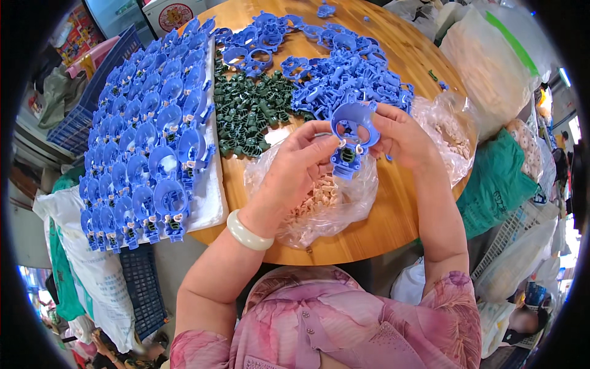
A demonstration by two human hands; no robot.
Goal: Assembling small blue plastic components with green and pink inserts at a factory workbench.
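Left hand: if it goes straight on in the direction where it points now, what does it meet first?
The left hand would probably first meet the blue ring-shaped part, which it seems to touch; the right hand is beyond it, though depth is unclear.

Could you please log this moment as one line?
left hand: holds blue ring part | right hand: holds same part | near: clear bag with beige pieces

Bright light covers the table (399,212); the blue part (351,114) above it looks sharp. A bag (359,206) on it glints. Right of it, highlights burn out; around it, edges bend into blackness.
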